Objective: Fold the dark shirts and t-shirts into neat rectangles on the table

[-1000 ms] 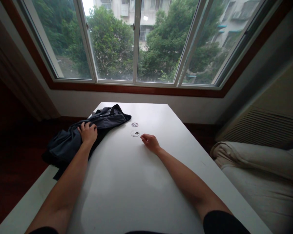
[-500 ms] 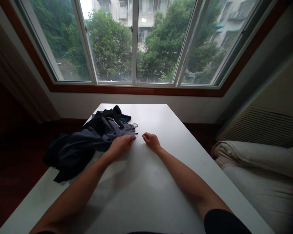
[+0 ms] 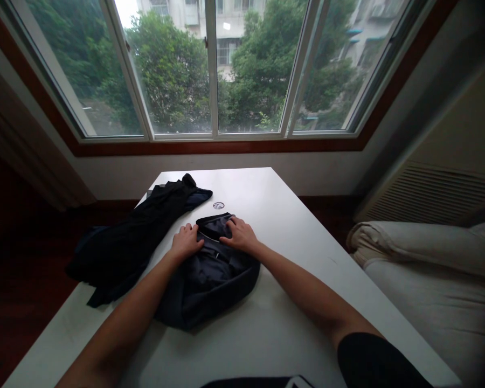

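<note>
A dark navy garment lies in front of me, bunched up, with a smooth dark lining showing and a small pale tag near its top. My left hand grips its upper left edge, fingers bent over the cloth. On the upper right, my right hand holds the same edge, the thumb pointing inward. The black edge of the opening stretches between the two hands. What kind of garment it is, I cannot tell.
A pile of black clothes lies along the left side of the white table, partly over its edge. Beyond my hands is a small round marking or disc. A pale padded seat stands at the right, and a window rises behind.
The garment has come off the pile at the left to the middle of the table. Both hands now hold its top edge; before, my right hand was away from the cloth.
</note>
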Available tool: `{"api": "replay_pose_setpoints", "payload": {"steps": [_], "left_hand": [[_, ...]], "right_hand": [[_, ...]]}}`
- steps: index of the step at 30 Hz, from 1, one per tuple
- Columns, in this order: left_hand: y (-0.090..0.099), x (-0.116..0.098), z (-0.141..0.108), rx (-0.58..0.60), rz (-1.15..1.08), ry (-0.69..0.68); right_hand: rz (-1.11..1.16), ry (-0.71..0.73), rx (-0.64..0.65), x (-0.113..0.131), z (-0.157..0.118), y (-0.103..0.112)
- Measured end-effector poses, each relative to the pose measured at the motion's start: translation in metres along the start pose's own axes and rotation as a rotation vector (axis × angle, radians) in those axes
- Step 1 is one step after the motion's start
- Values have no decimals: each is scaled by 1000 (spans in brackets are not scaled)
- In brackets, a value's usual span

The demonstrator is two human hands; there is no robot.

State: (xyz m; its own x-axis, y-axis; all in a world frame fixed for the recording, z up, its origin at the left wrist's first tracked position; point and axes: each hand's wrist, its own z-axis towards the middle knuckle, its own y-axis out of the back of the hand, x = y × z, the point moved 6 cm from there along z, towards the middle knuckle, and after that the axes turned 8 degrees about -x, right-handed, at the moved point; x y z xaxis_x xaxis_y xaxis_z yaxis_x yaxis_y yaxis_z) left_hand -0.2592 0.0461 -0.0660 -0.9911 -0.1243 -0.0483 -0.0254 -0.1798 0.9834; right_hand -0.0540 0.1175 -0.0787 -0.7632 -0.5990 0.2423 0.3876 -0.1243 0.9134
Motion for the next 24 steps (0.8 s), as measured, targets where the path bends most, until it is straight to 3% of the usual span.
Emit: {"api": "replay_pose_setpoints", "payload": {"steps": [3, 5, 10, 13, 15, 17, 19, 24], "left_hand": [[-10, 21, 10, -12, 20, 31], [-15, 31, 14, 23, 7, 48], [-22, 45, 18, 50, -11, 47], [-21, 49, 19, -16, -33, 73], [-19, 51, 21, -67, -72, 109], [-18, 51, 24, -124, -128, 137], [-20, 52, 28, -151, -222, 166], [-33, 49, 34, -99, -530, 178]], "right_hand": [[-45, 0, 16, -1, 1, -4], [-38, -77, -20, -21, 8, -2], [156, -474, -111, -122, 24, 14], [204, -613, -224, -174, 20, 29], [204, -668, -357, -195, 14, 41], [186, -653, -465, -199, 11, 48], [185, -576, -489, -187, 16, 48], [214, -131, -318, -114, 47, 22]]}}
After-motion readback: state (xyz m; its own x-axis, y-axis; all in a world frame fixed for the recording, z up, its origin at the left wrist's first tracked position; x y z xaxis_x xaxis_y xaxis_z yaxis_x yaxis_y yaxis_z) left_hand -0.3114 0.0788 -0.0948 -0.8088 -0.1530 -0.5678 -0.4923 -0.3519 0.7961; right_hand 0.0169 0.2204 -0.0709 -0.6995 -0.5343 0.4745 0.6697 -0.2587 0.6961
